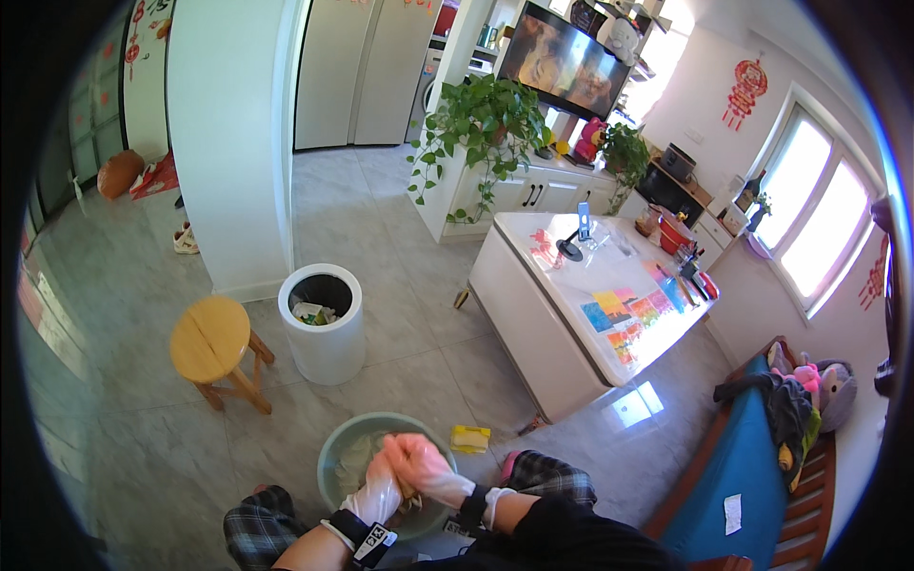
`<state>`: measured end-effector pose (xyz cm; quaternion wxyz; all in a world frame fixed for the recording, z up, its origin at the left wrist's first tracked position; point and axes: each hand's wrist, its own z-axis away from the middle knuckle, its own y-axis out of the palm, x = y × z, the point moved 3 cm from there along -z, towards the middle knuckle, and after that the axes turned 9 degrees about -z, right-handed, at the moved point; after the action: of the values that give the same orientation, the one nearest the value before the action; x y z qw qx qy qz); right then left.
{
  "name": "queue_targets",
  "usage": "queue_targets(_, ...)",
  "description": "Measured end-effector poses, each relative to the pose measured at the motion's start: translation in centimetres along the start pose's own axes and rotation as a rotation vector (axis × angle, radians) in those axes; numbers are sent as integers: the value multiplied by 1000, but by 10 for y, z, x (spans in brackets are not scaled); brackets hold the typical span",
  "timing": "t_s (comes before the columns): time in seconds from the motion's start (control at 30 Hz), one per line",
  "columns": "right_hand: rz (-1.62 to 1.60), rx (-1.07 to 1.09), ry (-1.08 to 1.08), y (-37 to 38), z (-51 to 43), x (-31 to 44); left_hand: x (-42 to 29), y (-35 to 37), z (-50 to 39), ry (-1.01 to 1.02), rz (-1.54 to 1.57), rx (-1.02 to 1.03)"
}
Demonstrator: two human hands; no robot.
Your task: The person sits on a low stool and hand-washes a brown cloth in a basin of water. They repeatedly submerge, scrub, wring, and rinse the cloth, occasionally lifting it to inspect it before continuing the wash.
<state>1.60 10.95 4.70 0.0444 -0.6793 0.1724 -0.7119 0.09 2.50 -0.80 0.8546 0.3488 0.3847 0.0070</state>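
My left hand (383,482) and my right hand (420,462), both in clear thin gloves, press together with curled fingers over a grey-green basin (330,492). Below the hands a small tan, crumpled piece (408,494) shows; the hands cover most of it, and its kind is unclear. Pale, soft-looking material (353,457) lies in the basin, partly behind my left hand. The basin stands on the floor between my knees. Each wrist wears a black band; the left one carries a tag with a printed code.
A yellow packet (470,439) lies on the tiles right of the basin. Ahead stand a wooden stool (209,339) and a white bin (325,357) holding rubbish. A white table (543,335) bears colourful cards and a phone stand. On the right is a blue-cushioned wooden bench (728,457).
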Motion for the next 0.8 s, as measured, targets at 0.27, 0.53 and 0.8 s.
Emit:
queue_targets(0.27,-109,79,-213,-2,7,16,-7,4,-7,264,-234,107)
queue_targets(0.53,-119,-83,168,-12,-6,-7,-19,23,10,72,-245,-78)
queue_targets(0.8,-22,-17,-80,-5,2,-10,-2,7,-8,-2,8,32)
